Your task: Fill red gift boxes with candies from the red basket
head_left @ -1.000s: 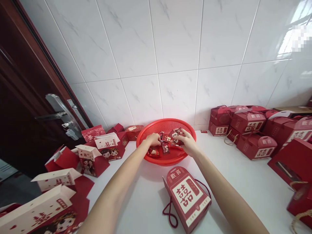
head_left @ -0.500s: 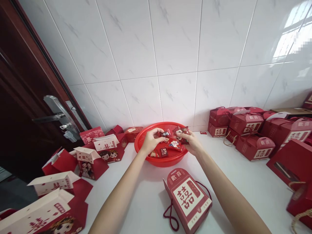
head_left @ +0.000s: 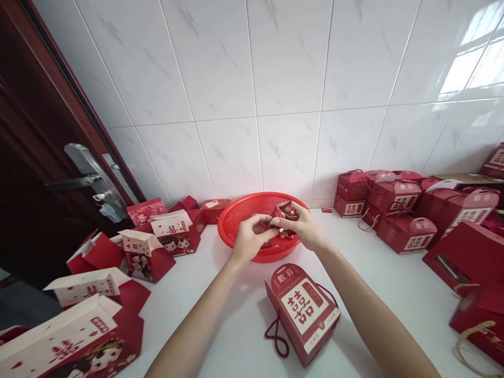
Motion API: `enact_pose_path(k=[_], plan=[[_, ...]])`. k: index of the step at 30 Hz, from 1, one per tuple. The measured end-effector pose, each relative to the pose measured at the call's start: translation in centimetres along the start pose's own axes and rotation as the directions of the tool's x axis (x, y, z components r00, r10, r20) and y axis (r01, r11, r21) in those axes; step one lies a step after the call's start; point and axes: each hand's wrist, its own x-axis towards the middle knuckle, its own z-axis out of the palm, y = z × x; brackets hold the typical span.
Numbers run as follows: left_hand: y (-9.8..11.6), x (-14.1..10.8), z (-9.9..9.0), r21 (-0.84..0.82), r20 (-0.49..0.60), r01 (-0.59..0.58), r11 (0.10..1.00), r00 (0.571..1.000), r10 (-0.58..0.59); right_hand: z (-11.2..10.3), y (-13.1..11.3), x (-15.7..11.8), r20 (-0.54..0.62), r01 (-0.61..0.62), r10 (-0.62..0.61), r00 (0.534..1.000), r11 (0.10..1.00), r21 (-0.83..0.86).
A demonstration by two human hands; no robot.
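Observation:
Over the red plastic basket (head_left: 260,256), my right hand (head_left: 307,228) is closed on red wrapped candies (head_left: 285,211) with printed wrappers. My left hand (head_left: 251,237) is beside it, its thumb and fingers bent together in a pinch. The fingertips of both hands meet near a small dark wrapped piece, and I cannot make out whether the left fingers hold it. Other packets lie in the basket, mostly hidden behind my hands. Between my forearms, a red gift box (head_left: 303,310) with a white label and a dark red cord lies on the white table.
Several open red and cream boxes (head_left: 98,331) stand along the left side. Closed red boxes (head_left: 407,231) with cord handles crowd the right. A small red packet (head_left: 326,210) lies near the tiled wall (head_left: 287,63). A dark door (head_left: 35,131) with a metal handle is at far left.
Both hands have come together over the basket. My right hand has moved slightly left with the candies, and my left hand has moved right toward it. The view has shifted slightly.

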Motion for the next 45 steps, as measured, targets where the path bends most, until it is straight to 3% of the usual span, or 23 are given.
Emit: enact_pose_path(k=[6, 10, 13, 16, 19, 27, 34, 39, 42, 45], plan=[[-0.4, -0.7, 0.3, -0.221, 0.025, 0.088, 0.971, 0.996, -0.084, -0.2, -1.1, -0.6, 0.051, 0.085, -0.084, 0.995, 0.996, -0.018], [0.3, -1.0, 0.3, -0.263, 0.062, 0.077, 0.962, 0.996, -0.063, -0.5, -2.3, -1.0, 0.069, 0.099, -0.096, 0.993, 0.994, -0.037], [1.1, -1.8, 0.1, -0.071, 0.215, 0.096, 0.993, 0.974, -0.078, -1.3, -3.3, -1.2, -0.033, 0.139, -0.141, 0.99, 0.99, -0.033], [1.4, -3.0, -0.1, 0.27, 0.408, 0.08, 0.959, 0.893, -0.189, -2.3, -4.4, -1.5, -0.154, 0.193, -0.197, 0.968, 0.98, -0.042], [1.3, -4.1, 0.4, 0.438, 0.479, 0.026, 0.898, 0.839, -0.258, -3.1, -5.3, -2.0, -0.197, 0.222, -0.23, 0.953, 0.973, -0.063], [1.7, -5.3, 1.2, 0.588, 0.463, -0.018, 0.809, 0.827, -0.318, -3.0, -6.6, -3.2, -0.17, 0.264, -0.288, 0.942, 0.953, -0.149], [2.3, -6.8, 2.1, 0.763, 0.286, 0.027, 0.646, 0.882, -0.374, -3.1, -7.0, -3.6, -0.167, 0.264, -0.3, 0.939, 0.942, -0.206], [1.9, -6.6, 2.2, 0.687, 0.287, 0.028, 0.726, 0.908, -0.306, -3.3, -7.3, -3.7, -0.155, 0.236, -0.273, 0.949, 0.946, -0.222], [1.9, -6.4, 2.1, 0.639, 0.336, 0.03, 0.768, 0.888, -0.314, -3.5, -7.3, -3.7, -0.152, 0.229, -0.265, 0.952, 0.948, -0.223], [2.3, -6.4, 2.0, 0.674, 0.341, 0.048, 0.737, 0.865, -0.368, -3.6, -7.3, -3.7, -0.148, 0.223, -0.258, 0.955, 0.95, -0.221]])
